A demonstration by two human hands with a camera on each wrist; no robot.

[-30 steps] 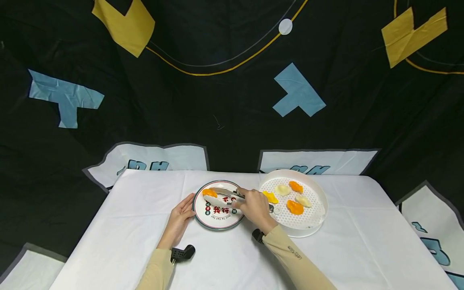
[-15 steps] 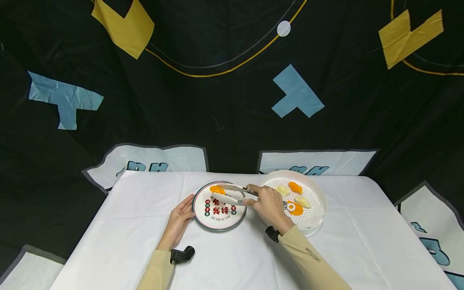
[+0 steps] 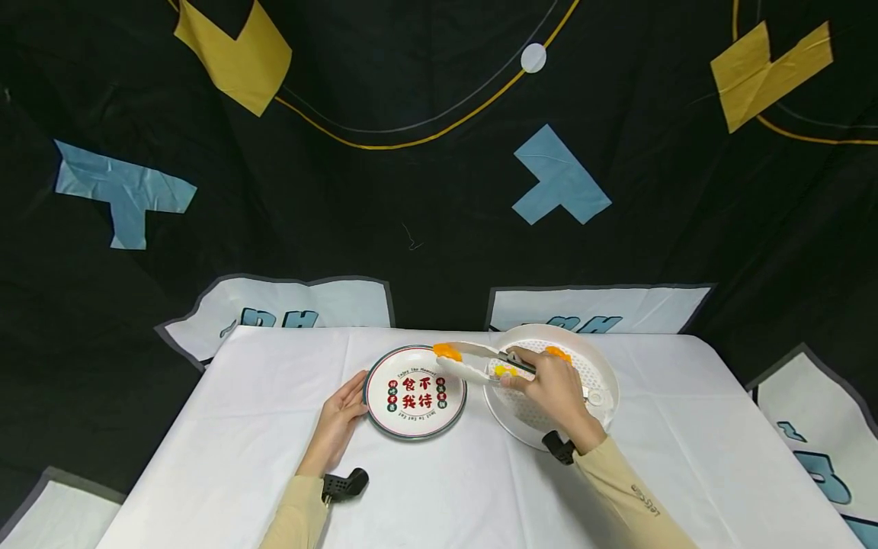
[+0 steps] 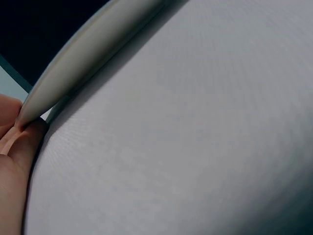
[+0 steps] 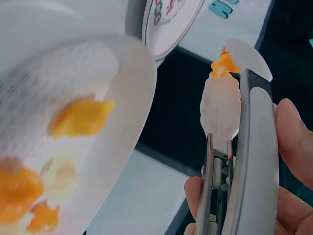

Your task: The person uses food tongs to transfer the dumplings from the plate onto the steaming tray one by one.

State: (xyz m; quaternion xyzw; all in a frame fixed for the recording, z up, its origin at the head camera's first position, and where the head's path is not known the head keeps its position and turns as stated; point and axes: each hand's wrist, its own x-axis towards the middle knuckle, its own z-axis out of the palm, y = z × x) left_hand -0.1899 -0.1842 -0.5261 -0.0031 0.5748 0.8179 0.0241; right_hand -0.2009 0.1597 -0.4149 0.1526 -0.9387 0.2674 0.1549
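At the left rim of a round white plate [image 3: 414,424] with red lettering and a green edge, my left hand [image 3: 336,419] grips with thumb and fingers. The left wrist view shows the rim between the digits. My right hand [image 3: 552,385] holds tongs [image 5: 254,156] with pale, broad tips over the round white perforated tray [image 3: 610,381]. Between those tips is a soft orange dumpling-like piece [image 3: 447,351], above the plate's upper right rim. A yellow piece [image 5: 82,117] and several orange and cream ones lie in the tray, partly hidden by my right hand in the head view.
Plate and tray stand side by side on a white-clothed table [image 3: 226,435]. A black curtain [image 3: 411,213] with blue and yellow patches hangs behind the table's far edge. Each wrist carries a small black camera [image 3: 346,484].
My right hand and the tongs have moved right, from over the plate to over the tray, still holding the orange piece. My left hand stays at the plate's rim.
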